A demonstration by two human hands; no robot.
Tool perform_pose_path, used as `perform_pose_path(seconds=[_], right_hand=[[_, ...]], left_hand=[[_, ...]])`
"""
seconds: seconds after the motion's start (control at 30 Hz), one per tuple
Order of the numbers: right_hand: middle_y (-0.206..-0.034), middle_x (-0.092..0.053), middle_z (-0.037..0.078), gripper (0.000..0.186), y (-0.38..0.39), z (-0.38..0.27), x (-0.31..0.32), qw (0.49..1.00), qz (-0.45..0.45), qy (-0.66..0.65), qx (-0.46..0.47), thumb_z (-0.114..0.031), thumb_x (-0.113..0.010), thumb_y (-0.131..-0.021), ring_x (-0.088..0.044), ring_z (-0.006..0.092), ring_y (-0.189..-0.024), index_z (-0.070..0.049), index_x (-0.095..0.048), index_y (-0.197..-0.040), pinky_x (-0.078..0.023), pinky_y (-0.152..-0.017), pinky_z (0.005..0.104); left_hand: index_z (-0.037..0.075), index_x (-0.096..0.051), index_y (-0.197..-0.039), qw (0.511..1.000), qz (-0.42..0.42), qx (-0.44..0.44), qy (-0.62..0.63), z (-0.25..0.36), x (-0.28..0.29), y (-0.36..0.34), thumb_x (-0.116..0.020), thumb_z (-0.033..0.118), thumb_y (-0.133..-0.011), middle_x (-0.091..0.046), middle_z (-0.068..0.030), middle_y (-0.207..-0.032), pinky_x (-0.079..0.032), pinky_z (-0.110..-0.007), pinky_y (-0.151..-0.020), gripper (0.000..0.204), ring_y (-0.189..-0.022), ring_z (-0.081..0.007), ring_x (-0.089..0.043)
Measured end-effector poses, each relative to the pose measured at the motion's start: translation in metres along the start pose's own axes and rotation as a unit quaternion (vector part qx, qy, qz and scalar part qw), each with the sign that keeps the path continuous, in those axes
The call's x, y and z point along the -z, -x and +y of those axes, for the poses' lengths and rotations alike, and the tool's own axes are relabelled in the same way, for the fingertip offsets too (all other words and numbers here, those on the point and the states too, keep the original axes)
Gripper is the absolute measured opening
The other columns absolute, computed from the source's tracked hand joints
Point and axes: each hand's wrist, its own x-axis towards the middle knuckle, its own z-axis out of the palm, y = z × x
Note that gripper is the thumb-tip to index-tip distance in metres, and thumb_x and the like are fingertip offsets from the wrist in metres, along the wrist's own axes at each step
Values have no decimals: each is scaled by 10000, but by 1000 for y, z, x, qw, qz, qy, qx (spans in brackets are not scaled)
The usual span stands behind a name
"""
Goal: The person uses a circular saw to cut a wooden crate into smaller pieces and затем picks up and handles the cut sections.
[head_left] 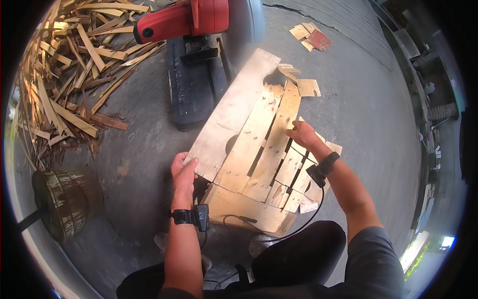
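My left hand [184, 172] is closed on the lower left corner of a wide pale wooden board [229, 114], thumb on top. The board lies slanted beside narrower wooden slats [251, 132], with dark gaps between them. My right hand [302, 134] has its fingers curled at the right edge of a wooden slat [276, 134]. Below both hands is a wooden crate [249, 212], its near side facing me. More short slats [289, 167] show under my right forearm. The undersides of the boards are hidden.
A red-handled power saw [181, 22] on a dark base [191, 99] stands just beyond the board. Split wood strips [74, 74] are heaped at the far left, and a round wooden stump [62, 204] is at the left. Broken wood pieces [311, 36] lie on the floor far right.
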Motion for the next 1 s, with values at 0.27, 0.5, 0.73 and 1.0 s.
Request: perform_pose_path(seconds=[0.27, 0.5, 0.73, 1.0], right_hand=[[-938, -620, 242, 414, 89, 122, 8, 976, -96, 82, -176, -294, -629, -717, -600, 343, -904, 60, -621, -932, -462, -782, 377], [-871, -596, 156, 414, 166, 213, -32, 918, -137, -159, -336, -300, -608, -759, -608, 262, -755, 36, -578, -1000, -522, -630, 367], [-948, -571, 179, 452, 143, 217, -45, 855, -37, -448, -259, -299, -545, -816, -603, 290, -749, 22, -490, -1129, -517, -667, 418], [-1030, -575, 195, 488, 170, 187, 26, 880, -275, -284, -262, -228, -554, -827, -621, 318, -825, 32, -434, -1222, -542, -696, 419]], left_hand=[[34, -239, -1339, 990, 92, -19, -105, -25, 57, -54, -636, 100, -780, -490, -186, -1187, -429, -377, -865, 690, -1064, -289, -504], [-30, -233, -1326, 971, 74, 87, -212, -42, 57, 22, -690, 216, -752, -457, -236, -1210, -369, -353, -941, 774, -1108, -296, -464], [-10, -465, -1161, 970, 5, 9, -245, -114, 98, 81, -580, 282, -852, -578, -102, -995, -449, -325, -759, 441, -865, -203, -542], [95, -506, -794, 965, -137, -40, -220, -152, 42, 106, -430, 234, -939, -436, 2, -675, -413, -270, -600, 215, -631, -123, -433]])
